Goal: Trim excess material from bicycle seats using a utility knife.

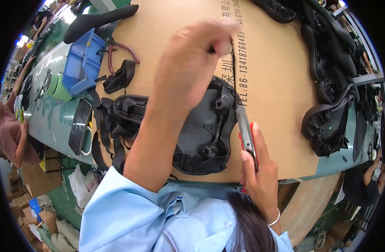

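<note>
My left hand (192, 54) is raised over the cardboard, blurred, its fingers closed on the upper end of a thin black strip (233, 69). The strip runs taut down to the right edge of a black moulded plastic part (205, 126) with dark fabric gathered around its rim. My right hand (262, 172) grips a utility knife (245, 130) with a grey body and red sides. Its tip points up and meets the strip's lower end at the part's edge. My left forearm hides part of the moulded piece and the black pieces beside it.
A cardboard sheet (285, 126) covers the green table. To the left are a blue bin (81, 63), red-handled pliers (121, 50), a phone (80, 126) and black scraps (106, 122). Black covered parts (329, 122) pile up on the right. Other people work at both sides.
</note>
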A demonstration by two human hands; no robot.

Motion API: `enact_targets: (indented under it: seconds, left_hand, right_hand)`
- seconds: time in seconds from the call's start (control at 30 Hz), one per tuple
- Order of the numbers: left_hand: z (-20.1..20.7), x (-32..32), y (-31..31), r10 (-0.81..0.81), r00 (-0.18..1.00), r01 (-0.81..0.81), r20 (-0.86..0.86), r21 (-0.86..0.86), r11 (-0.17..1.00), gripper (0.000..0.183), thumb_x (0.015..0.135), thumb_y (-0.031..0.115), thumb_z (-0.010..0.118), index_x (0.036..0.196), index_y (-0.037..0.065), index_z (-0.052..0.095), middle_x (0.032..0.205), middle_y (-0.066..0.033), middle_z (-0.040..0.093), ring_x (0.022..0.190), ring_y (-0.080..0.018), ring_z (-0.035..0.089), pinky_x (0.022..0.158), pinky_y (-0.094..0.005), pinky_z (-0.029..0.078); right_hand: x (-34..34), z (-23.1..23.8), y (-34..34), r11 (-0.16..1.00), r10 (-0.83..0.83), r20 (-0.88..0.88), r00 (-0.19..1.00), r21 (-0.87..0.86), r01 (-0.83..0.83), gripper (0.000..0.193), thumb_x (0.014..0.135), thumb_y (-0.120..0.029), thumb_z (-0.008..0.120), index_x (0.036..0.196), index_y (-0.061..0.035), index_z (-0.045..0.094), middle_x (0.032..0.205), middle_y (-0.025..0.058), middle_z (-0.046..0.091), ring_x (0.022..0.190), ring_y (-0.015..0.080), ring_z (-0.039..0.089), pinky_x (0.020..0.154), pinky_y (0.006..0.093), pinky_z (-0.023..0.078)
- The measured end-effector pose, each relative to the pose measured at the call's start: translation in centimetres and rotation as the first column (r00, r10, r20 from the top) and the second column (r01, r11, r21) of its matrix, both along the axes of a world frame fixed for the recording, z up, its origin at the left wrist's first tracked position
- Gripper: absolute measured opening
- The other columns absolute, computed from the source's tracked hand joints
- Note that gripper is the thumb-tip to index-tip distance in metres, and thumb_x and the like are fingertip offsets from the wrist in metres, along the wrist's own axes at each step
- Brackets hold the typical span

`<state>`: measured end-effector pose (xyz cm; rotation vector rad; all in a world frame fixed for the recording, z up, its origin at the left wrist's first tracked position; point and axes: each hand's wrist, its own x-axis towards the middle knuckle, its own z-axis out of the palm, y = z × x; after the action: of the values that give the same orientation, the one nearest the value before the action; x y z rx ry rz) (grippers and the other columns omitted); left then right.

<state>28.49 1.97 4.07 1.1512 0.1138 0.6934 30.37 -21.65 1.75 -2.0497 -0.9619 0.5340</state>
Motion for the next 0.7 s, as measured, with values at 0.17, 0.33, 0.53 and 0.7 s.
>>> enact_targets:
  seconds: [0.17,0.33,0.53,0.7]
  left_hand:
    - [0.9,-2.4,0.8,0.143,0.977,-0.119,0.156,-0.157,0.980,0.020,0.089,0.017,0.059,0.074,0.006,0.058,0.062,0.0008,0.049,0.060,-0.0093,0.046,0.060,-0.0246,0.038]
    - [0.5,-5.9,-1.4,0.350,0.870,0.342,-0.346,0.937,0.077,0.014,0.071,0.013,0.071,0.076,0.005,0.060,0.062,-0.0027,0.047,0.068,-0.0189,0.049,0.069,-0.0314,0.042]
    - [-4.4,-3.2,-0.8,0.277,0.937,-0.233,0.212,0.971,0.044,0.018,0.056,0.013,0.069,0.059,0.006,0.053,0.062,-0.0027,0.044,0.072,-0.0239,0.045,0.073,-0.0347,0.036]
    - [-4.2,-2.4,0.5,0.596,0.741,-0.424,0.310,0.904,0.057,0.005,0.061,0.009,0.063,0.058,0.007,0.059,0.069,-0.0029,0.051,0.076,-0.0232,0.049,0.073,-0.0376,0.035]
  right_hand:
    - [-0.5,1.2,-1.8,0.988,0.152,0.201,0.968,-0.059,-0.143,0.056,0.087,-0.011,0.063,0.140,-0.0076,0.045,0.092,0.0192,0.068,0.069,0.0343,0.066,0.059,0.0378,0.050]
    - [2.9,3.4,-0.9,0.926,0.298,0.327,0.897,-0.329,-0.188,0.051,0.084,-0.008,0.066,0.134,-0.0120,0.055,0.093,0.0144,0.070,0.063,0.0275,0.064,0.060,0.0321,0.049]
    - [4.6,2.1,0.4,0.963,0.187,-0.216,0.958,-0.152,-0.222,0.048,0.088,-0.011,0.059,0.136,-0.0151,0.054,0.065,0.0089,0.060,0.047,0.0135,0.052,0.050,0.0301,0.043]
    - [0.6,1.9,-2.0,0.990,-0.018,-0.408,0.913,-0.138,-0.042,0.050,0.090,-0.009,0.059,0.139,-0.0074,0.049,0.078,0.0074,0.064,0.052,0.0108,0.055,0.053,0.0272,0.048]
